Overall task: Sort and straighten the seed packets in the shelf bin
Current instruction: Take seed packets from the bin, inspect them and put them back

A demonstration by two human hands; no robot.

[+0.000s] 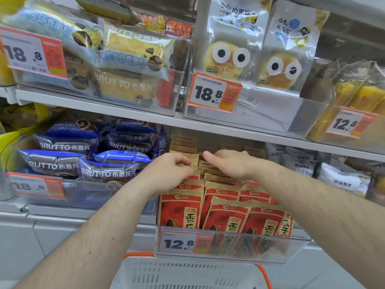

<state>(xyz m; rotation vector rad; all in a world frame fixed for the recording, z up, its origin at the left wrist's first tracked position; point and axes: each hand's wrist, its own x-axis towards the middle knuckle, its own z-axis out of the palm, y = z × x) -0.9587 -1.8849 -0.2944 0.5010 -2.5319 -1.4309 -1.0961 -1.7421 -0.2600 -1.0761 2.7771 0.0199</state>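
- Red and tan paper seed packets (225, 207) stood in rows inside the clear plastic shelf bin (295, 250), on the lower shelf, between the blue bread bags (68, 161) and the white snack bags (341, 180).
- Left hand (168, 170) lay on the middle rows, fingers curled down over the packet tops and apparently pinching them; exact hold could not be confirmed.
- Right hand (229, 162) rested just beside it, fingers bent over the neighbouring tops; whether it gripped any packet could not be told.
- Back rows appeared upright and even. Front packets leaned and overlapped, one at the right tilted sideways; judged roughly half done, front rows outstanding.
- Packets were flat, crimped at the top, matte with glossy print. Bin wall was smooth, rigid, carrying a price tag (179, 243).
- White perforated basket (187, 274) stood below.
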